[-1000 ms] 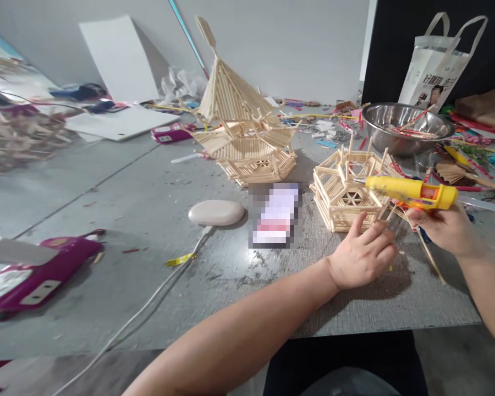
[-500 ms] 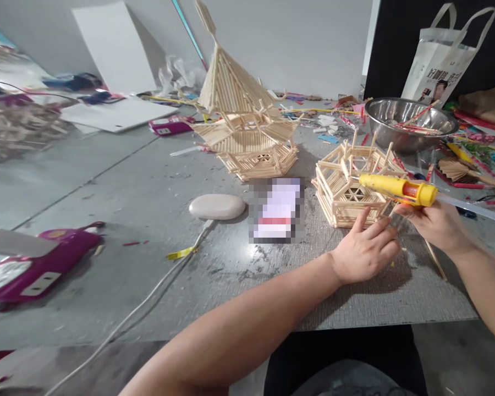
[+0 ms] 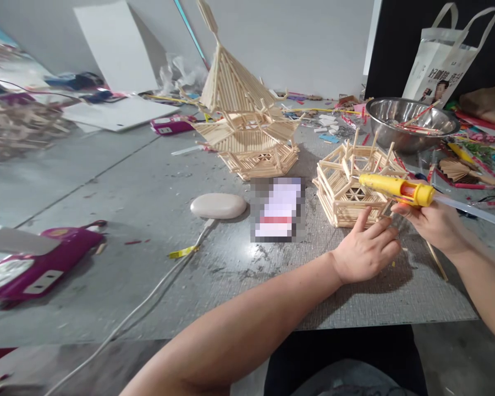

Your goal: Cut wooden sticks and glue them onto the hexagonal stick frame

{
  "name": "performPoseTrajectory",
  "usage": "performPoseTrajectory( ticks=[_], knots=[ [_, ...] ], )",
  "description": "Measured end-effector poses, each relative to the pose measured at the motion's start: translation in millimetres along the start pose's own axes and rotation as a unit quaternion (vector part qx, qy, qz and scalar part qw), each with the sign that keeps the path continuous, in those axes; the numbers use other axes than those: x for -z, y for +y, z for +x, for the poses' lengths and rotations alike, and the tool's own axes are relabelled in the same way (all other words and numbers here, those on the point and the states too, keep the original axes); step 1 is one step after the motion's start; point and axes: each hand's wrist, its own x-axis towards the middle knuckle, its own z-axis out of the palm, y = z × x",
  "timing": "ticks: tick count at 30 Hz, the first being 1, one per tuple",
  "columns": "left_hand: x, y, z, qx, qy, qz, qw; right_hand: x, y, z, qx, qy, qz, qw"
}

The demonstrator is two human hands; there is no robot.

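Our right hand point(image 3: 439, 225) grips the glue gun point(image 3: 396, 190), nozzle over the stick frame point(image 3: 352, 187) near right; our left hand point(image 3: 367, 250) has fingers loosely bent against it — a drip or slip could burn them.

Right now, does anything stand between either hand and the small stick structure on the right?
Between the right hand and the stick structure is only the yellow glue gun it holds. Nothing visible stands between the left hand and the structure; its fingers are at the near side.
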Motion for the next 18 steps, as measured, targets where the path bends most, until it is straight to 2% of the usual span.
performPoseTrajectory(
  ticks=[5,12,18],
  knots=[
    [-1.8,0.2,-1.0,-0.003,-0.018,-0.003,1.0,0.7,-0.2,0.3,-0.005,-0.007,-0.005,1.0],
    [-3.5,0.4,-1.3,-0.004,0.013,-0.001,1.0,0.5,-1.0,0.8,-0.001,0.004,-0.011,1.0],
    [-0.6,1.1,0.5,-0.001,0.004,0.006,1.0,-0.4,0.5,0.2,0.0,0.001,-0.014,1.0]
  ],
)
